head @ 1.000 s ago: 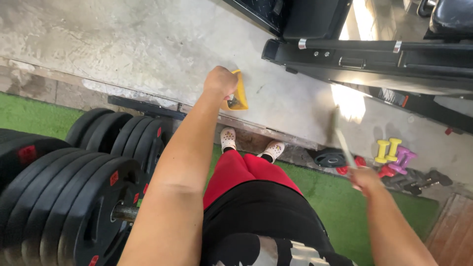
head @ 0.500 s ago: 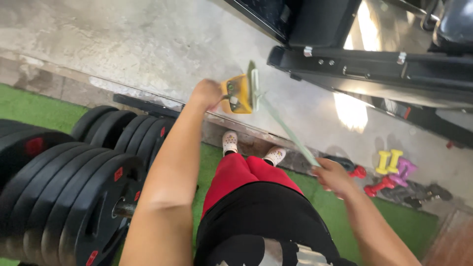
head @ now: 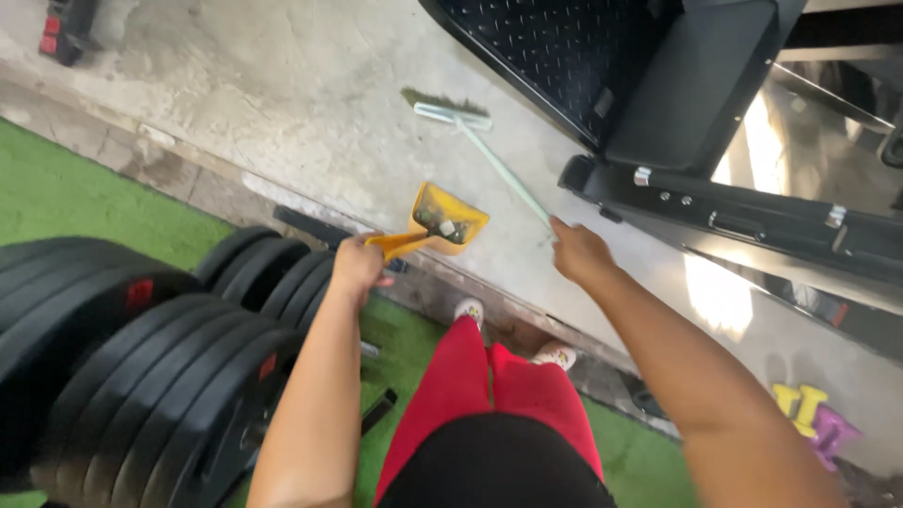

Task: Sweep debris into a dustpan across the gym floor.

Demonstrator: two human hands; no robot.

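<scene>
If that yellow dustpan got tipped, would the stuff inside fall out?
Probably. The yellow dustpan has an open front, and its loose debris looks small and light. It likely weighs little: the left hand holds it alone by the handle.

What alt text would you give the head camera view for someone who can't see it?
A person's left hand holds a yellow plastic dustpan with debris in it, while the right hand grips a pale green long-handled broom on the grey concrete floor. Stacked black weight plates sit at left on green turf.
</scene>
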